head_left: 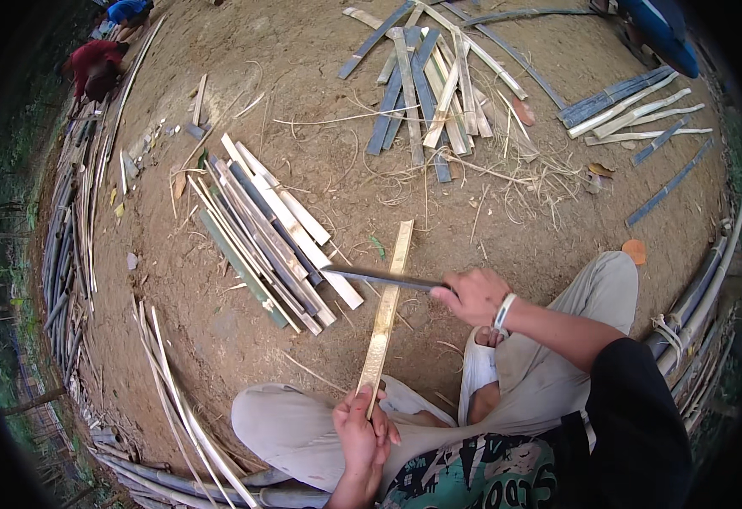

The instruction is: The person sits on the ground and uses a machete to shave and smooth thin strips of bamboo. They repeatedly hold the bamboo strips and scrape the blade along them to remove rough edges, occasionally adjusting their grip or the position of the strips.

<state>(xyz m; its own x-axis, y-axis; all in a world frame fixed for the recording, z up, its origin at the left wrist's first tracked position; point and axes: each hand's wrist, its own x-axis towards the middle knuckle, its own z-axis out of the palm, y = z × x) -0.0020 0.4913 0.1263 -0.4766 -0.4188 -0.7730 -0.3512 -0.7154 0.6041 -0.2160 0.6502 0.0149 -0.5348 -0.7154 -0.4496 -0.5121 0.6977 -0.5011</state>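
My left hand (358, 424) is closed round the lower end of a pale split bamboo strip (381, 327), which slants up and away from my lap. My right hand (474, 295) grips the handle of a long dark-bladed knife (379, 276). Its blade lies across the upper part of the strip and points left; whether the edge bites into the bamboo I cannot tell. Just beyond the blade's tip, to the left, lies a stack of split bamboo strips (261, 229), some pale, some dark, one green.
A larger heap of bamboo strips (430, 85) lies at the far side, with thin curly shavings (515, 182) near it. More strips (630, 110) rest at the far right. Bamboo poles (70, 246) line the left edge. Other people (100, 68) crouch at the far left.
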